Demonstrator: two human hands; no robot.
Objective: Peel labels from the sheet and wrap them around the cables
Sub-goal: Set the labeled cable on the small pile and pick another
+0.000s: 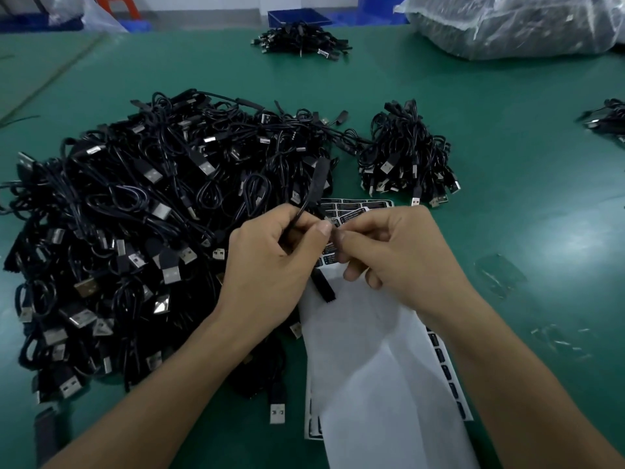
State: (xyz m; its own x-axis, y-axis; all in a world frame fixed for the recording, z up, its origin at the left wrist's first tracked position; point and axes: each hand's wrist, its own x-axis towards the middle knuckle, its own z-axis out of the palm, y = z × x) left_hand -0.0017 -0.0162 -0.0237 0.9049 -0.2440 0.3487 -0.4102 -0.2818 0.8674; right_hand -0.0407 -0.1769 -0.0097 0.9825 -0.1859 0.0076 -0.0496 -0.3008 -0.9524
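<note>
My left hand (270,265) grips a thin black cable (316,187) whose flat black end sticks up above the fingers; another black end (323,287) hangs below the hand. My right hand (399,252) pinches the same cable just right of my left thumb, where a small label seems to sit, mostly hidden by the fingertips. The label sheet (355,208) with black labels lies on the table behind both hands. A white backing sheet (372,367) lies under my wrists.
A big heap of black USB cables (135,231) fills the left of the green table (507,164). A smaller bundle (406,157) lies right of it, another pile (301,42) far back. A plastic bag (524,22) sits top right.
</note>
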